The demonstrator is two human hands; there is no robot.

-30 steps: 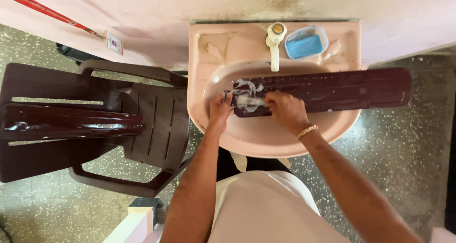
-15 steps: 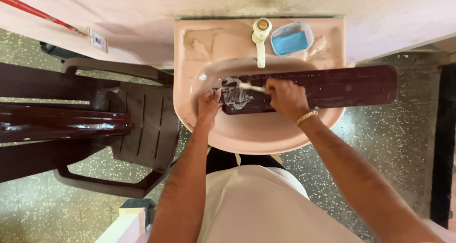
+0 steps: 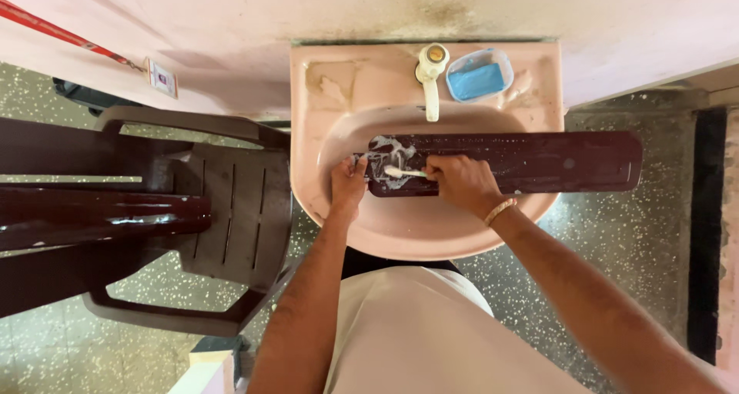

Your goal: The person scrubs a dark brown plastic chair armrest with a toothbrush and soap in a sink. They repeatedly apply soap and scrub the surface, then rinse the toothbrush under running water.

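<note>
Dark maroon plastic, wet and streaked with white suds, lies under both hands: a long flat panel (image 3: 531, 161) set across the pink washbasin (image 3: 431, 232), its far end jutting well past the basin's rim to the right of the right hand. The right hand (image 3: 460, 183) is closed around the handle of a small pale brush (image 3: 403, 172), whose head rests on the soapy patch just left of its knuckles. The left hand (image 3: 348, 185) has its fingers curled over the panel's near end, pinching it steady at the basin's edge. Beyond the hands, a white tap (image 3: 430, 75) stands at the back of the basin, with a blue soap dish (image 3: 477, 78) just right of it. Left of the left hand sit stacked maroon plastic chairs (image 3: 154, 209) on the speckled floor (image 3: 600, 248).
</note>
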